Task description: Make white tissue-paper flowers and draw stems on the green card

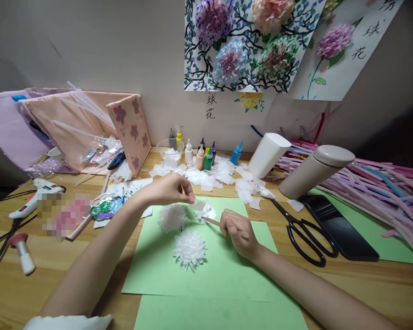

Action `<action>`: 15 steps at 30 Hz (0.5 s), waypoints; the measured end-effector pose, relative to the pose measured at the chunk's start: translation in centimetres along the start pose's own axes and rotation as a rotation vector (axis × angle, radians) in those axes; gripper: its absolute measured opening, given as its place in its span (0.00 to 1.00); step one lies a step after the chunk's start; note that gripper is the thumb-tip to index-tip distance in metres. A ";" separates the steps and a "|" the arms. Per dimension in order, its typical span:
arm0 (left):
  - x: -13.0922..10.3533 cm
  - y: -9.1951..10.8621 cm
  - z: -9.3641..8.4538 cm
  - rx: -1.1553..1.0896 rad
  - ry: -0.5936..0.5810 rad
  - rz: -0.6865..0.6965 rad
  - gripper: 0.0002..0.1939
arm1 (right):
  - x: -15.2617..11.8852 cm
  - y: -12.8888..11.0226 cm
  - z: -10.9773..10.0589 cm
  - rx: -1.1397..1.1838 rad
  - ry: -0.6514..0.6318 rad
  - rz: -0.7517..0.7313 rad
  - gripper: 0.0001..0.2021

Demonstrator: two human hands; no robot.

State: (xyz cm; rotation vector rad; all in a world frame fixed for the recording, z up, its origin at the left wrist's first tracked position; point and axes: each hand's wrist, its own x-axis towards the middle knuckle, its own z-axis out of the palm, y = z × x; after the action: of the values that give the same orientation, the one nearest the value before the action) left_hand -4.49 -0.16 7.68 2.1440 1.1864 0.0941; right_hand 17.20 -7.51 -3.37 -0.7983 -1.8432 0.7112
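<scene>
My left hand (174, 189) reaches over the green paper (158, 275), its fingertips pinching a small white tissue paper piece (198, 204). A thin wooden stick (211, 222) is gripped in my right hand (239, 233). Its tip meets a small white crumpled mass (207, 212), whose material I cannot make out. Two fluffy white paper flowers lie on the green paper. The nearer flower (190, 250) sits in the middle, and the farther flower (172, 217) is just below my left hand.
Loose tissue squares (206, 178) spread behind the paper, near several paint bottles (208, 158). Black scissors (306, 233) and a phone (340, 227) lie to the right, beside a tumbler (316, 169). On the left are a glue gun (36, 197) and a paint palette (106, 207).
</scene>
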 end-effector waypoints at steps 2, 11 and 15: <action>0.3 0.2 0.8 -0.034 -0.031 0.028 0.10 | 0.1 0.0 0.0 -0.009 0.015 0.012 0.21; 2.0 0.4 5.0 0.158 -0.016 -0.154 0.06 | 0.1 0.0 -0.1 -0.024 0.029 0.049 0.19; 2.4 0.2 5.6 0.251 0.035 -0.213 0.05 | -0.1 0.0 -0.1 -0.012 0.059 0.023 0.19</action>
State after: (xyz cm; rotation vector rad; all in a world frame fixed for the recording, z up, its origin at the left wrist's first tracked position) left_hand -0.89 -1.30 2.87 2.2190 1.5077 -0.1179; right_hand 17.33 -7.56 -3.43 -0.8404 -1.7896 0.6848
